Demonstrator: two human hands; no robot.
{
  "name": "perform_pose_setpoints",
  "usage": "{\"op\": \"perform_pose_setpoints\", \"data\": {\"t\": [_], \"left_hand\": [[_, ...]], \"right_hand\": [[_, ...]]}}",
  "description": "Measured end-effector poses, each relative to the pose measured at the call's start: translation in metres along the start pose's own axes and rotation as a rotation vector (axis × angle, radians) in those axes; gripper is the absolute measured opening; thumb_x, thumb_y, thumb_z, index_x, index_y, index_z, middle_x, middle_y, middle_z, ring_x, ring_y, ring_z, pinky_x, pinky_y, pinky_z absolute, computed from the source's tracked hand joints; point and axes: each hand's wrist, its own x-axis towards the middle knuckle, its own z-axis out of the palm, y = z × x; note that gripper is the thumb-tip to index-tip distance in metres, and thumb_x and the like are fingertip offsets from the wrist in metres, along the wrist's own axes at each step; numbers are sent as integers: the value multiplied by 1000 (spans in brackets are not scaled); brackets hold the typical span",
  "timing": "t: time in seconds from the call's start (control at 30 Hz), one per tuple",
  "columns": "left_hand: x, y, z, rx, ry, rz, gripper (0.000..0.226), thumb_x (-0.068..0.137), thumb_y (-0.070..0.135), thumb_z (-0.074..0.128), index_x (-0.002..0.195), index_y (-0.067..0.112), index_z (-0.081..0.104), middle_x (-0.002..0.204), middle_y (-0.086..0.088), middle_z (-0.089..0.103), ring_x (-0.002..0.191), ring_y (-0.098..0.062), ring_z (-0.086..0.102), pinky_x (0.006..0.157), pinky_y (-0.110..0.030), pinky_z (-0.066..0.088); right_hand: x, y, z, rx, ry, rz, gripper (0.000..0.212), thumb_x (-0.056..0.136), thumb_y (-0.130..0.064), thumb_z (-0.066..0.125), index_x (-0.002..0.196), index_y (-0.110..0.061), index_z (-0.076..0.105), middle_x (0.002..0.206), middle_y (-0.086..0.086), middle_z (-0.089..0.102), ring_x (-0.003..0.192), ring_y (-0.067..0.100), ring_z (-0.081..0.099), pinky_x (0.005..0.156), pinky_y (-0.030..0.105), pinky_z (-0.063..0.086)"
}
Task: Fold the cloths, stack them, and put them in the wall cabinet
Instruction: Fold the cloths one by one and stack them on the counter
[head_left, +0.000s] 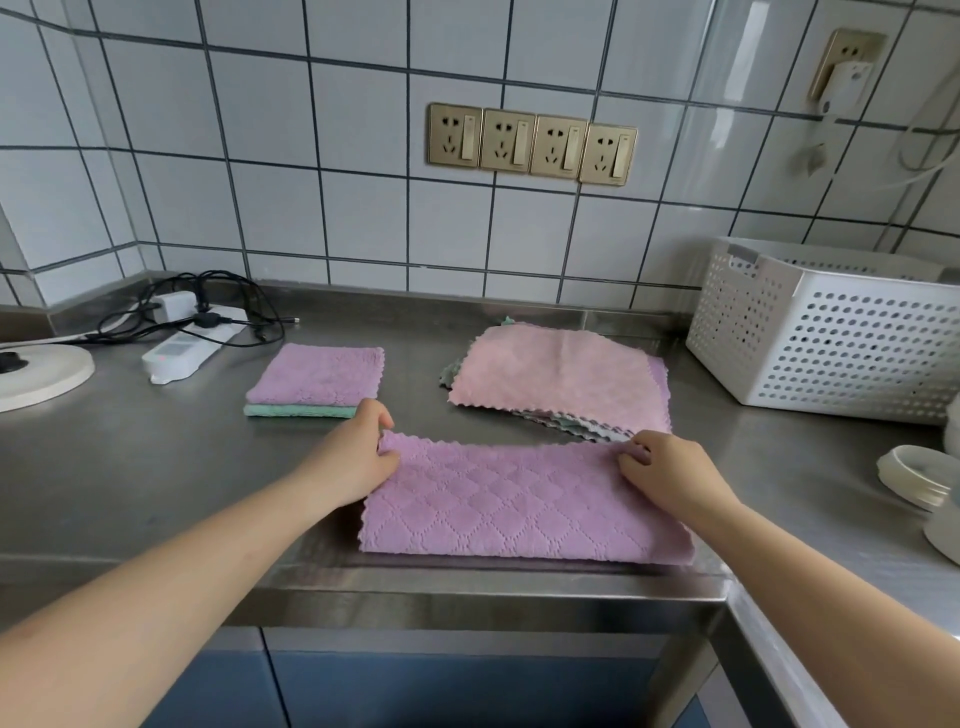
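A steel counter (156, 467) carries a white perforated basket (831, 332), cut off at the right edge. A purple cloth (519, 509), folded in half, lies at the front edge. Behind it, a pink cloth (556, 379) hides most of an unfolded pile; a folded purple-on-green stack (317, 382) sits to the left. The left hand (358, 457) and right hand (670, 467) each pinch a far corner of the purple cloth.

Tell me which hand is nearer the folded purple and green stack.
Left. The left hand pinches the purple cloth's far left corner just in front of the folded stack; the right hand holds the opposite corner, well off to the stack's right.
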Motion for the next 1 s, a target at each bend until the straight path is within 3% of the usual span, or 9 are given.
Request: {"op": "perform_pose_setpoints", "data": {"t": [0.47,0.53,0.6,0.73,0.9,1.0], "left_hand": [[9,0,9,85,59,6,23,88,18,58,100,18,38,78,5,48,74,-18,52,55,-26,33],[8,2,9,117,48,4,26,88,20,58,107,16,40,90,2,54,83,-20,55,63,-29,40],[6,4,6,230,66,14,36,88,27,57,120,17,42,113,-1,53,99,-21,55,76,-32,45],[0,27,8,388,114,198,43,94,29,47,135,19,43,138,1,43,125,-23,42,102,-34,37],[-8,65,53,344,-169,342,44,97,20,35,140,14,38,147,-4,39,137,-20,32,114,-32,24],[-12,61,64,421,-222,300,50,99,26,28,148,15,21,157,-1,17,144,-16,16,118,-35,13]], "right_hand": [[5,3,5,16,7,79,19,86,-24,56,86,-7,63,85,9,69,82,29,60,70,36,50],[4,3,4,29,1,90,18,85,-25,58,95,-11,63,97,7,69,89,27,61,74,35,51],[1,2,1,-33,7,67,32,86,-26,58,117,-18,57,119,6,59,105,27,56,82,34,48],[-9,-28,2,-198,81,-151,46,92,-34,51,136,-22,46,145,3,39,130,26,39,105,39,37],[-28,-92,41,-129,-226,-299,43,96,-32,38,139,-29,42,149,0,34,137,22,31,112,45,24],[-35,-93,57,-176,-259,-303,48,99,-36,28,146,-27,29,156,-1,23,144,17,16,115,49,14]]}}
